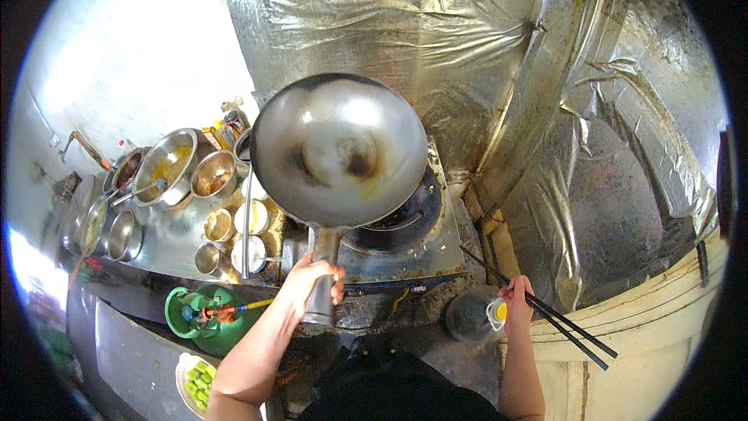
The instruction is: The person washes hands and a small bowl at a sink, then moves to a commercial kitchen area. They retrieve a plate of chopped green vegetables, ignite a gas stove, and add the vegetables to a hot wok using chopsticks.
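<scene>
My left hand [315,287] grips the handle of a metal wok [345,146], which is lifted and tilted so its inside shows; dark scorch marks sit near its middle. Behind and below the wok is a black gas burner [418,216], partly hidden by it. On the right, my right hand [519,298] is closed around a pair of long black chopsticks [570,327], their thick ends pointing down and right. A clear plastic jug with a yellow cap [470,316] stands just left of that hand, at a lower level.
Left of the burner, a steel counter [169,245] holds a large bowl of yellowish liquid [175,166] with a ladle, and several smaller bowls. A green gas cylinder [216,327] stands below. A bowl of cut green vegetables [198,383] is at lower left. Foil-covered walls [374,29] rise behind.
</scene>
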`<state>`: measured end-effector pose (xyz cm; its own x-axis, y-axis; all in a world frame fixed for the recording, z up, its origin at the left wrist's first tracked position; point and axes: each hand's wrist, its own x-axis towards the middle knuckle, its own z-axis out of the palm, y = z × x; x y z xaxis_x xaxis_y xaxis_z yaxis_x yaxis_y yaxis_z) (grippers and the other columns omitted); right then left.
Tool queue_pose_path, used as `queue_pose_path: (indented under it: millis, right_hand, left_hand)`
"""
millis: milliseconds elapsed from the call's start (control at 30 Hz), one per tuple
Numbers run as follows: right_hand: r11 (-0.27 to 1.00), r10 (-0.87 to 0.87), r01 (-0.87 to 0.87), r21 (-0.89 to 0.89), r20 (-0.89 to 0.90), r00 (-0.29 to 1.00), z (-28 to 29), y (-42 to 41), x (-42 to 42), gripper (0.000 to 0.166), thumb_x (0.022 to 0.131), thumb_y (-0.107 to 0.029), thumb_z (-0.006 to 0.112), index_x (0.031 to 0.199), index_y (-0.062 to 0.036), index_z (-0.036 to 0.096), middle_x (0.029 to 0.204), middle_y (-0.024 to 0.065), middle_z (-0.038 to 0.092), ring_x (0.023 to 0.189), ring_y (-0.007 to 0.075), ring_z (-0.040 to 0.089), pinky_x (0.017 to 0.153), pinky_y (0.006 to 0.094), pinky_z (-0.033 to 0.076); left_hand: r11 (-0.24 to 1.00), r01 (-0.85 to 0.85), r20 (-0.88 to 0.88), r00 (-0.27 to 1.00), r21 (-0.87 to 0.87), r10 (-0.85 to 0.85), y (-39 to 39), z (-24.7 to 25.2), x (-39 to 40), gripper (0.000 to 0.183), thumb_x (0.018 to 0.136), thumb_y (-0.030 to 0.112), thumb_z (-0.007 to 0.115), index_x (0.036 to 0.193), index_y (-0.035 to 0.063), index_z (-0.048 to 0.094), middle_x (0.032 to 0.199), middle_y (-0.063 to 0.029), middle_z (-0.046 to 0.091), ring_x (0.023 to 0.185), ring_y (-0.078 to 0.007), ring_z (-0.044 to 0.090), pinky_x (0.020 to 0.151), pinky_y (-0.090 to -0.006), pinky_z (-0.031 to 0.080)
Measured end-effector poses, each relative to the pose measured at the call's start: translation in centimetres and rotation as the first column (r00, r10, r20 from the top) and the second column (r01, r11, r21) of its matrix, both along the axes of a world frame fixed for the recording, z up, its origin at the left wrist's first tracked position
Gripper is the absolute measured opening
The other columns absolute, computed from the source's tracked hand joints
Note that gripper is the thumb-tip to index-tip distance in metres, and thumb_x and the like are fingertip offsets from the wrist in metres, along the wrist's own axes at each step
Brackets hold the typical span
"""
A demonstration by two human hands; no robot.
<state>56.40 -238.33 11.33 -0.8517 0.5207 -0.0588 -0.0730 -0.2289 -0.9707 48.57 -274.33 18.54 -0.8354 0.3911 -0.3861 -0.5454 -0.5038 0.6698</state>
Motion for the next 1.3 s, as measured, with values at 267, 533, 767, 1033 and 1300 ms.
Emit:
queue_pose_path:
  millis: [267, 533, 767, 1033, 1300]
  right_hand:
    - [0.997, -0.053, 0.054, -0.059, 0.024, 0.998, -1.0, 0.3, 0.3, 0.021, 0.084, -0.017, 0.041, 0.065, -0.0083, 0.039, 0.059, -0.0007, 0.038, 0.051, 0.0090, 0.042, 0.049, 0.0210, 0.035]
    - [0.998, -0.003, 0.001, 0.058, 0.044, 0.999, -0.2, -0.6, -1.4, 0.021, 0.084, -0.019, 0.042, 0.066, -0.0087, 0.040, 0.061, -0.0004, 0.038, 0.052, 0.0097, 0.043, 0.052, 0.0224, 0.037]
    - [0.991, -0.013, 0.009, 0.131, 0.029, 0.999, 1.4, -0.6, -1.5, 0.024, 0.084, -0.024, 0.043, 0.066, -0.0083, 0.040, 0.061, -0.0010, 0.039, 0.054, 0.0084, 0.043, 0.052, 0.0235, 0.039]
    - [0.952, 0.026, -0.020, 0.305, -0.016, 1.000, 5.4, -1.8, -1.5, 0.024, 0.085, -0.024, 0.042, 0.067, -0.0084, 0.040, 0.062, -0.0007, 0.038, 0.055, 0.0083, 0.039, 0.055, 0.0217, 0.035]
    - [0.948, 0.012, -0.006, 0.319, -0.017, 1.000, 4.5, -1.5, -0.2, 0.024, 0.086, -0.026, 0.041, 0.069, -0.0085, 0.040, 0.064, -0.0001, 0.038, 0.057, 0.0096, 0.043, 0.056, 0.0217, 0.036]
  left_hand:
    - [1.000, 0.014, 0.126, 0.992, -0.017, -0.012, -2.1, -0.5, 2.6, 0.036, 0.066, 0.004, 0.051, 0.096, 0.0067, 0.031, 0.063, -0.0102, 0.046, 0.046, -0.0198, 0.048, 0.043, -0.0349, 0.042]
    - [0.994, 0.063, 0.131, 0.989, 0.088, -0.074, -3.4, -0.6, 3.9, 0.036, 0.066, 0.001, 0.051, 0.095, 0.0093, 0.031, 0.064, -0.0104, 0.046, 0.046, -0.0208, 0.048, 0.042, -0.0346, 0.042]
    - [0.948, 0.073, 0.026, 0.996, 0.308, -0.085, -5.0, -2.5, 5.9, 0.039, 0.065, -0.001, 0.052, 0.100, 0.0061, 0.038, 0.067, -0.0129, 0.045, 0.044, -0.0217, 0.047, 0.041, -0.0336, 0.041]
    - [0.802, 0.145, -0.058, 0.989, 0.580, -0.136, -3.3, -4.5, 4.9, 0.040, 0.068, 0.008, 0.053, 0.104, 0.0047, 0.036, 0.062, -0.0088, 0.041, 0.041, -0.0179, 0.042, 0.038, -0.0303, 0.039]
    - [0.666, 0.215, -0.036, 0.962, 0.714, -0.272, -1.0, -5.5, 2.8, 0.035, 0.070, 0.014, 0.051, 0.103, 0.0082, 0.039, 0.065, -0.0050, 0.039, 0.043, -0.0130, 0.037, 0.038, -0.0269, 0.034]
